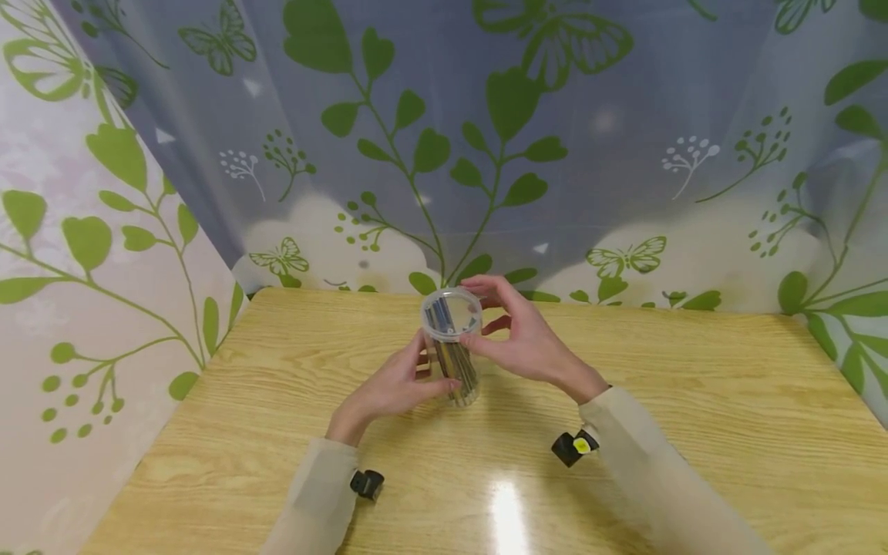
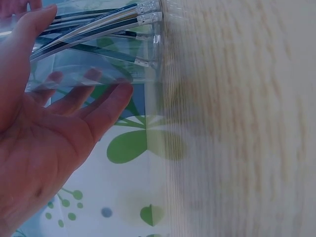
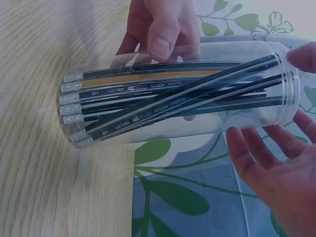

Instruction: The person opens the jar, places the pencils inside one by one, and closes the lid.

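Observation:
A clear plastic jar (image 1: 451, 368) with several pencils (image 3: 163, 96) inside stands roughly upright near the table's far edge. The pencils are mostly dark, with white erasers at the jar's bottom. My left hand (image 1: 398, 383) holds the jar low on its side, thumb across the front and fingers behind. At the top, my right hand (image 1: 525, 337) grips the clear round lid (image 1: 444, 337), its thumb on the near edge and its fingers around the far side. The lid sits on the jar's mouth. Whether the jar's bottom touches the table I cannot tell.
The wood-grain table (image 1: 694, 401) spreads out on both sides of the jar. Behind it hangs a curtain (image 1: 624, 154) printed with leaves and butterflies, and a similar cloth (image 1: 90, 270) is at the left. Small black devices are strapped to both wrists.

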The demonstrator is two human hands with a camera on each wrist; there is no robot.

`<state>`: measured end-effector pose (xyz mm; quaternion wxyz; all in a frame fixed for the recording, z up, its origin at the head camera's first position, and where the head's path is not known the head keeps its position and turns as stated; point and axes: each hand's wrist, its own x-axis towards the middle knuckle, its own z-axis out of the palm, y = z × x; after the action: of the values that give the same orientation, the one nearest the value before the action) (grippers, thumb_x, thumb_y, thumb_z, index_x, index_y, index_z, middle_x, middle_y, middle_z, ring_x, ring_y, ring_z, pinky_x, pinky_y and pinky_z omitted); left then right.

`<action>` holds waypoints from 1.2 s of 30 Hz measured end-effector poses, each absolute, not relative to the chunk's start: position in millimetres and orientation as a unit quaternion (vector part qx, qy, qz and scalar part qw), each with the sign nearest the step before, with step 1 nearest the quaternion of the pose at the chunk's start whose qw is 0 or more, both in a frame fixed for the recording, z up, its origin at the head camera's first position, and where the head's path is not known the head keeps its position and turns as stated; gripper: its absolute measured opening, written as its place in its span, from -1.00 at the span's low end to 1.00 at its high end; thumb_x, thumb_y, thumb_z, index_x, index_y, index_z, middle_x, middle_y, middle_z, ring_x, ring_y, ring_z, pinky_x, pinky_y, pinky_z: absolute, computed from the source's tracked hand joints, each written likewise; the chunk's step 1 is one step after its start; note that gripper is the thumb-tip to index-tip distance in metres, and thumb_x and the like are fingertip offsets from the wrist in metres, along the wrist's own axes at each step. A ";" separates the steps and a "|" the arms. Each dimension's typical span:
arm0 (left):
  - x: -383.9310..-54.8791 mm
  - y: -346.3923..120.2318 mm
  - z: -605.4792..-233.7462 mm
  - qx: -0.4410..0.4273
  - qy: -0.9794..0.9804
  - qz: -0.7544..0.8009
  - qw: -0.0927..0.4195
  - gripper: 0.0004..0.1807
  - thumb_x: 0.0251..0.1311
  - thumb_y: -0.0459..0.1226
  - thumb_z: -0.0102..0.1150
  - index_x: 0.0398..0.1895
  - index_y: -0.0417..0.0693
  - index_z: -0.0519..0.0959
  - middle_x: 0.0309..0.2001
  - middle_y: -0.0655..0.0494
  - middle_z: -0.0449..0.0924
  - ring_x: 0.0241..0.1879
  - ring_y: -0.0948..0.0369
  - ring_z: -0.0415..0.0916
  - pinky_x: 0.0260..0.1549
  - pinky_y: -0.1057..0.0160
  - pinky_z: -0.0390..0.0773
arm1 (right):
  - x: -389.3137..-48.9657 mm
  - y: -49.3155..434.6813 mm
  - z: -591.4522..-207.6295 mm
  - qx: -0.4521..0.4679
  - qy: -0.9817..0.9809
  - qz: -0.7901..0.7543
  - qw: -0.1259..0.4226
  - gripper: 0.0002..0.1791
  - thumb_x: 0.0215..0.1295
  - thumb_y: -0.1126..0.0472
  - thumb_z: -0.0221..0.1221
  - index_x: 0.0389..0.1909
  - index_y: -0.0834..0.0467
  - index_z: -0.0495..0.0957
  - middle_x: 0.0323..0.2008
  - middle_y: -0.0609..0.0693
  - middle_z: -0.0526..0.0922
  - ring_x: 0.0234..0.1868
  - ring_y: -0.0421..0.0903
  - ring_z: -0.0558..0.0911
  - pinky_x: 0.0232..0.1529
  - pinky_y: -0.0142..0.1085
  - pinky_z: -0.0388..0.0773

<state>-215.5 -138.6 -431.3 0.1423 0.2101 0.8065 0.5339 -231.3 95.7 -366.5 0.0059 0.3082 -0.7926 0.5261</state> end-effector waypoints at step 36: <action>-215.5 -138.6 -429.9 0.222 0.800 0.538 0.144 0.10 0.28 -0.23 0.39 0.67 0.34 -0.17 0.57 0.00 0.15 0.49 -0.11 0.28 0.45 -0.09 0.43 | -231.8 90.3 -364.3 0.257 -0.813 0.520 -0.044 -0.21 0.16 0.13 0.49 0.40 0.05 0.37 0.19 0.06 0.57 0.15 0.04 0.57 0.01 -0.13 0.72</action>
<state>-215.5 -138.6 -429.9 0.1442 0.2222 0.8005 0.5376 -231.8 90.3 -364.3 -0.0442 0.2571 -0.8134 0.5199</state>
